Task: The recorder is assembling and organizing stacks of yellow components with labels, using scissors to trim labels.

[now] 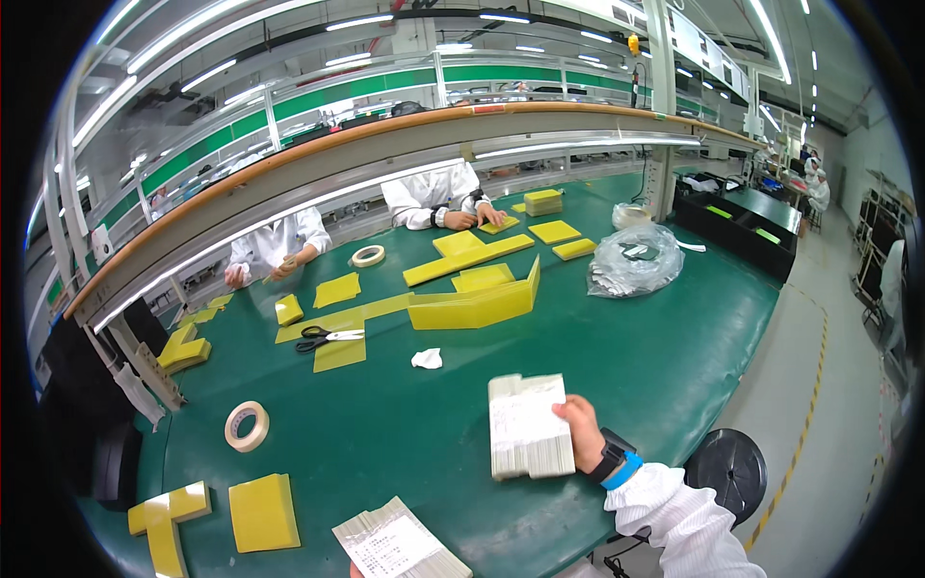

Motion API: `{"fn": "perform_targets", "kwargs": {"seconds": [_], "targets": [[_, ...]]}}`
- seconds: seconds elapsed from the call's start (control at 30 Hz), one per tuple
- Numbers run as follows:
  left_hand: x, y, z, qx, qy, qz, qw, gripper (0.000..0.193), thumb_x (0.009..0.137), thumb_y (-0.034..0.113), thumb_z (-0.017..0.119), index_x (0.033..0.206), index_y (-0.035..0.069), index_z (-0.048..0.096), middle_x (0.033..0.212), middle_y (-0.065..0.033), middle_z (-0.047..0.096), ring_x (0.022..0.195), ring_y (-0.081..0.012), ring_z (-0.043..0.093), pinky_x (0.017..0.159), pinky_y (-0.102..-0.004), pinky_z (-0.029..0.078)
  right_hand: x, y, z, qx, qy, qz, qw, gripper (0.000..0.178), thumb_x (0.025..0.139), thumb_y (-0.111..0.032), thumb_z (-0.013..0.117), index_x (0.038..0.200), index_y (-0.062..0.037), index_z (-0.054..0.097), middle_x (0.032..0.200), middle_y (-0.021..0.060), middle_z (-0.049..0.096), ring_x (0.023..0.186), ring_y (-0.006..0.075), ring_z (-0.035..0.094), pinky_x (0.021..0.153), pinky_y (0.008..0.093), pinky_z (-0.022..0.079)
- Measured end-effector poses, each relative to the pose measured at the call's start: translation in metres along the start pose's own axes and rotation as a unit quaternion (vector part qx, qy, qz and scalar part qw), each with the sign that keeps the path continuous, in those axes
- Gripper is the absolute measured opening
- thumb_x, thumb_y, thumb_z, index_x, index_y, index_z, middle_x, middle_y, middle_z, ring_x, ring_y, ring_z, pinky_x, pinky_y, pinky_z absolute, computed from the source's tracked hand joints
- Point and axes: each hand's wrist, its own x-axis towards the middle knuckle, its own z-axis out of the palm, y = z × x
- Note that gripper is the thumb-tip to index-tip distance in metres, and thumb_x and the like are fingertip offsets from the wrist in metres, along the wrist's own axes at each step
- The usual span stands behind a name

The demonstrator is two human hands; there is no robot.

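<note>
One pair of scissors (330,336) has one tape roll (261,435) on its near side and another tape roll (369,265) beyond. Two paper-topped stacks (528,429) are held nearer than the scissors. Right of the scissors are one crumpled white scrap (427,358) and one bulging clear bag (634,262); beyond the scissors, two white-clad co-workers (432,188).

Lower stack (403,536): printed white label (390,549); upper stack (530,455): faintly marked white sheet (525,414); neither legible.
</note>
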Motion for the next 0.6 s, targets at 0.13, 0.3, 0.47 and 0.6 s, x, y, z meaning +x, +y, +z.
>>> {"fn": "perform_targets", "kwargs": {"seconds": [0.13,0.3,0.47,0.6], "targets": [[-0.001,0.004,0.002,0.012,-0.016,0.010,1.000,0.066,0.087,0.032,0.052,0.139,-0.001,0.026,0.137,-0.0137,0.037,0.125,-0.0248,0.038,0.102,-0.0358,0.030,0.024,0.001,-0.028,0.105,0.046,-0.070,0.991,0.042,0.079,-0.019,0.061,0.109,0.0066,0.047,0.105,0.0146,0.056,0.096,0.0238,0.057,0.086,0.0351,0.045],[-0.004,0.001,-0.003,0.022,0.001,0.010,1.000,0.065,0.088,0.031,0.052,0.138,-0.001,0.026,0.137,-0.0136,0.037,0.126,-0.0245,0.036,0.103,-0.0354,0.029,0.019,-0.025,-0.026,0.109,0.114,-0.043,0.987,0.049,0.082,-0.023,0.056,0.123,0.0011,0.044,0.120,0.0120,0.053,0.116,0.0274,0.048,0.098,0.0405,0.037],[-0.002,0.001,-0.003,-0.004,-0.006,0.005,1.000,0.063,0.088,0.028,0.051,0.138,0.000,0.027,0.137,-0.0137,0.037,0.127,-0.0248,0.036,0.103,-0.0355,0.028,0.014,-0.024,-0.022,0.082,0.105,-0.045,0.990,0.049,0.084,-0.024,0.055,0.124,-0.0001,0.044,0.122,0.0109,0.053,0.117,0.0265,0.048,0.099,0.0397,0.037],[0.003,-0.004,-0.002,0.015,-0.010,0.009,1.000,0.063,0.087,0.026,0.051,0.138,0.000,0.027,0.136,-0.0138,0.037,0.126,-0.0256,0.036,0.103,-0.0362,0.030,0.022,-0.022,-0.036,0.108,0.059,-0.057,0.991,0.047,0.085,-0.023,0.053,0.125,-0.0004,0.044,0.122,0.0115,0.054,0.116,0.0267,0.050,0.099,0.0394,0.038]]}}
